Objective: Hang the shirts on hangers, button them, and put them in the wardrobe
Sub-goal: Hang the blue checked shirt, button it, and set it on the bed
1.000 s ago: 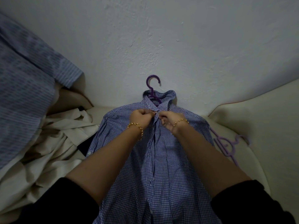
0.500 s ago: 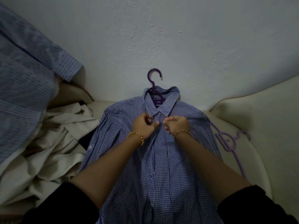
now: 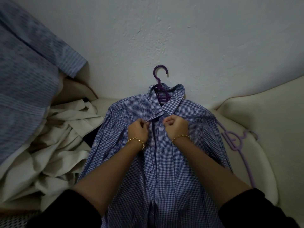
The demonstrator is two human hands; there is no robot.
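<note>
A blue checked shirt (image 3: 166, 175) lies front-up on a cream sofa, hung on a dark purple hanger (image 3: 160, 86) whose hook rests against the wall. My left hand (image 3: 138, 130) pinches the left edge of the shirt's front opening just below the collar. My right hand (image 3: 176, 127) grips the right edge at the same height. The two edges are a little apart between my hands. Lower buttons show along the placket.
A pale purple hanger (image 3: 236, 142) lies on the sofa seat (image 3: 263, 145) at the right. A crumpled cream garment (image 3: 54, 145) is heaped at the left. A blue striped shirt (image 3: 26, 79) hangs over the sofa's left side. The white wall (image 3: 164, 30) stands behind.
Both hands have slid down from the collar to the placket below it and drawn slightly apart. The view has tilted down a little.
</note>
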